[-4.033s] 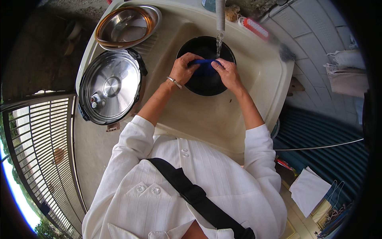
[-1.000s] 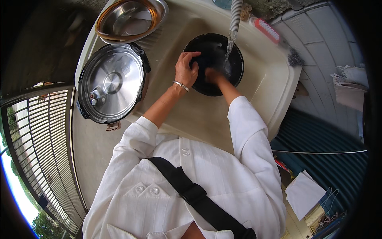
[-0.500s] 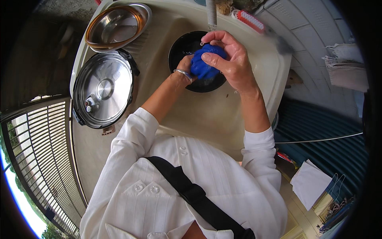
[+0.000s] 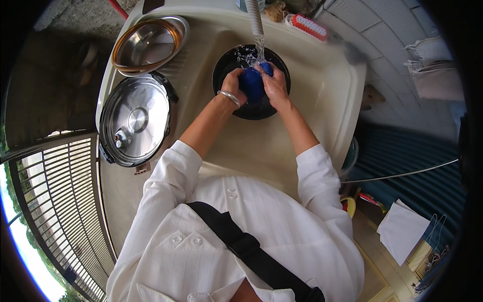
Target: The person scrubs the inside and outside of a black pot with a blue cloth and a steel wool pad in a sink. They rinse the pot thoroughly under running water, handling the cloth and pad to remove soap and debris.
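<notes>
Both hands hold a wet blue cloth (image 4: pixel 253 86) low over a round black bowl (image 4: pixel 259 115) in the sink. My left hand (image 4: pixel 233 84), with a silver bangle at its wrist, is closed on the cloth's left side. On the right side, my right hand (image 4: pixel 275 86) grips it with the thumb on top. Water (image 4: pixel 259 46) falls from a grey corrugated hose (image 4: pixel 255 20) onto the cloth and splashes over the bowl's far part. The fingertips under the cloth are hidden.
The beige sink (image 4: pixel 312 121) surrounds the bowl. On its left ledge lie a steel pressure-cooker lid (image 4: pixel 151 113) and steel bowls (image 4: pixel 146 45). A red-and-white scrubbing brush (image 4: pixel 309 26) rests on the far rim. White tiles (image 4: pixel 372 38) rise at the right.
My right hand has come down and round to the cloth's right side. The cloth sits lower in the bowl, and water now pours visibly from the hose onto it.
</notes>
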### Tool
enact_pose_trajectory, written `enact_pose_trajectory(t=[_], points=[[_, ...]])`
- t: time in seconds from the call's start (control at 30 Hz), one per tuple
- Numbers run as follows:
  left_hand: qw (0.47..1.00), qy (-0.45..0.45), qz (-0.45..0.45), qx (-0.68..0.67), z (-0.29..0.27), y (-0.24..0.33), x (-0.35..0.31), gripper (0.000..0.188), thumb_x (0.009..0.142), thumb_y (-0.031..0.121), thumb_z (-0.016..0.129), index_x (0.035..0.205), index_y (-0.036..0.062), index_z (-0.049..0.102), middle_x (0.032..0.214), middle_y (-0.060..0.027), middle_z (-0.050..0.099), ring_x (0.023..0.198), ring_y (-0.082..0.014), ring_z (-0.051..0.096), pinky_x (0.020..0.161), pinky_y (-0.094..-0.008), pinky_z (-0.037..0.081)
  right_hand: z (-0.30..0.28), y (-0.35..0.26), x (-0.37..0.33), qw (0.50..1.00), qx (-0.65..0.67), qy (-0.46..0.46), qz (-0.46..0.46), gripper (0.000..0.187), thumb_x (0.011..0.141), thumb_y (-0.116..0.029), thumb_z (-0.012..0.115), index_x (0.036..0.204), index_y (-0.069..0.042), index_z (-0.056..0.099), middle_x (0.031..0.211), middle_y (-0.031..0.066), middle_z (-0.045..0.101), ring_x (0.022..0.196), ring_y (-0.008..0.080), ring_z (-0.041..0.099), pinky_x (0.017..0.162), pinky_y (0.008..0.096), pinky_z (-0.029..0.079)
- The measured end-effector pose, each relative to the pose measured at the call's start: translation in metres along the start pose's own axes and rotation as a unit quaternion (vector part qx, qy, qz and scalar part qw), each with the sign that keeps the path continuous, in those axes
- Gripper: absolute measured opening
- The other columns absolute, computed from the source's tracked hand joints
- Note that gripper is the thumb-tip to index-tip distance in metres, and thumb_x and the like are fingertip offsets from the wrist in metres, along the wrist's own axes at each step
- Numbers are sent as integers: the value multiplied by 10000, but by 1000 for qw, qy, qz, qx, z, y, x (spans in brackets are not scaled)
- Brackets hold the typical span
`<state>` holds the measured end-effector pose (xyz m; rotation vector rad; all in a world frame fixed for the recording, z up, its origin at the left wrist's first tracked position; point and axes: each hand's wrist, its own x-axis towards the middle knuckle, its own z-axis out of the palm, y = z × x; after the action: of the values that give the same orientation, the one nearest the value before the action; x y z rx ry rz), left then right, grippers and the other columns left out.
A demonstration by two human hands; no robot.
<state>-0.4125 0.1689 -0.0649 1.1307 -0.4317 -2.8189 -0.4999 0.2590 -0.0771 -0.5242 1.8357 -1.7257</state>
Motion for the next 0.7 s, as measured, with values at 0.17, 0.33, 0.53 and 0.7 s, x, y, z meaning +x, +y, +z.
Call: enact_pose_trajectory(t=[0.17, 0.33, 0.53, 0.7], points=[[994, 14, -88, 61, 11, -5, -22, 704, 811, 687, 386, 1260, 152, 471, 1313, -138, 452, 1244, -305, 389, 1022, -511, 274, 21, -28, -25, 952, -165, 75, -248, 254, 814, -231, 651, 850, -6, 540, 818, 149, 569, 758, 313, 560, 663, 380, 442], [992, 3, 116, -48, -24, -25, 26, 313, 846, 377, 576, 1007, 109, 593, 955, -70, 614, 875, -226, 586, 770, -366, 483, 33, -40, -33, 966, -98, 80, -226, 294, 849, -252, 627, 721, -10, 519, 613, 67, 485, 555, 147, 458, 532, 311, 401], [800, 155, 387, 431, -4, -14, 0, 201, 799, 201, 600, 691, 33, 578, 601, -28, 540, 520, -118, 497, 499, -299, 413, 23, -17, -10, 974, 192, 90, 77, 258, 876, -288, 584, 725, -81, 550, 683, -37, 485, 619, 74, 416, 573, 250, 355], [847, 201, 411, 272, -7, -1, -4, 239, 775, 183, 584, 637, -4, 526, 587, -1, 517, 532, -102, 444, 516, -278, 395, 23, -16, -15, 956, 284, -6, 75, 476, 864, -444, 571, 1126, -49, 525, 1145, 55, 497, 1078, 116, 430, 881, 311, 365]])
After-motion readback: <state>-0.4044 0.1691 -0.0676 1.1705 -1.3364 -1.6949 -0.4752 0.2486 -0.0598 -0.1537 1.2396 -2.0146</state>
